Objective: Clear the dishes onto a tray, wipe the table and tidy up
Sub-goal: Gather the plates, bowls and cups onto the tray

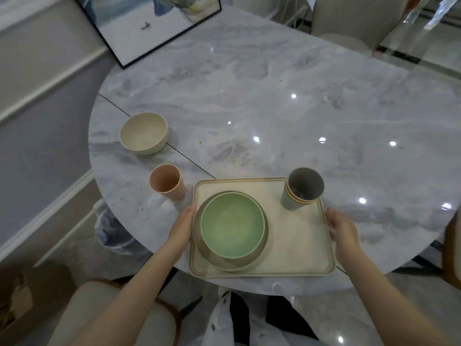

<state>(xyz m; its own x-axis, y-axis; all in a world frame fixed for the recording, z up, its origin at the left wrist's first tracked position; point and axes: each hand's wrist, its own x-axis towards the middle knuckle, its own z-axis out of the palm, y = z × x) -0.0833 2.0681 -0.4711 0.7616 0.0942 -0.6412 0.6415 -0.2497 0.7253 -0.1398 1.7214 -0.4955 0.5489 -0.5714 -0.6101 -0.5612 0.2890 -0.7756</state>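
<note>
A cream tray point(296, 245) lies at the near edge of the round marble table point(274, 101). On it a green bowl point(232, 224) sits nested in a tan bowl point(264, 242), and a grey cup point(303, 187) holding stacked yellow cups stands in the far right corner. My left hand point(180, 227) grips the tray's left rim. My right hand point(343, 229) grips its right rim. A pink cup point(167, 181) stands on the table just left of the tray. Farther left is a cream bowl point(144, 133).
Crumbs point(234, 156) are scattered on the marble beyond the tray. A framed picture point(147, 23) leans at the table's far left. Chairs stand at the far side point(349, 23) and near left point(99, 310). A cardboard box point(17, 308) sits at the lower left.
</note>
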